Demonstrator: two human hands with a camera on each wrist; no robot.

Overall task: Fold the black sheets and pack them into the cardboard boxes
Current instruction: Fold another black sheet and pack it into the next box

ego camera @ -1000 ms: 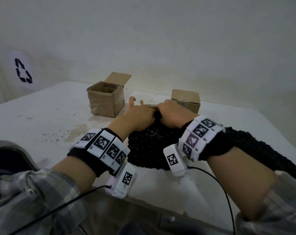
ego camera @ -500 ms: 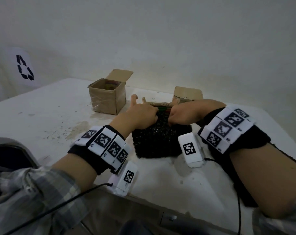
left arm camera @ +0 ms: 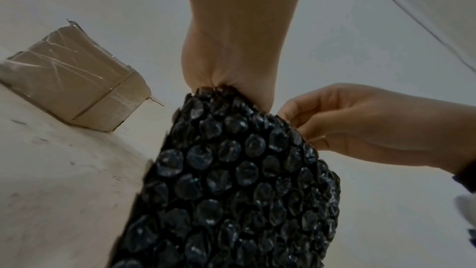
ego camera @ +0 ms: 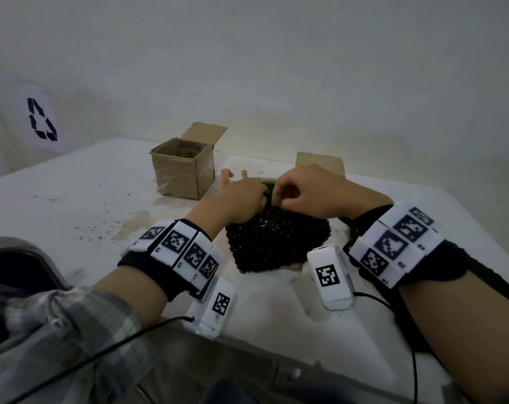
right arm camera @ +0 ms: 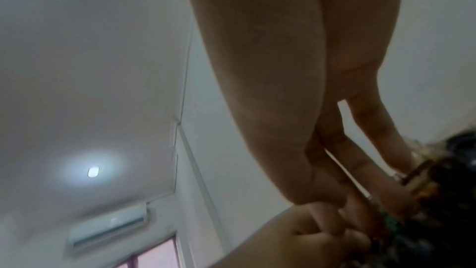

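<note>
Item 1, black sheet (ego camera: 276,243): a bubbled black sheet, folded into a thick pad, standing up from the white table (ego camera: 72,205) near its front edge, directly between my two wrists. Its lower edge rests on the table; its top edge is held up.

Item 2, left hand (ego camera: 241,199): I see it at the sheet's upper left corner, fingers curled and gathering the black material into the palm. In the left wrist view the sheet (left arm camera: 231,180) bunches straight into the fist (left arm camera: 231,52). One finger and the thumb poke up behind the knuckles in the head view.

Item 3, right hand (ego camera: 308,193): at the upper right of the same top edge, just beside the left hand, thumb and fingertips pinching the sheet's rim (left arm camera: 360,121). The right wrist view is blurred; the fingers (right arm camera: 335,170) seem to close on dark material at the frame's lower right, but I cannot make out more there.

Item 4, open cardboard box (ego camera: 183,173): taped, one flap raised, on the table behind and to the left of the hands, apart from the sheet.

Item 5, second cardboard box (ego camera: 320,164): directly behind the hands, mostly hidden by them.

Item 6, recycling sign (ego camera: 42,119): on the wall at far left.
</note>
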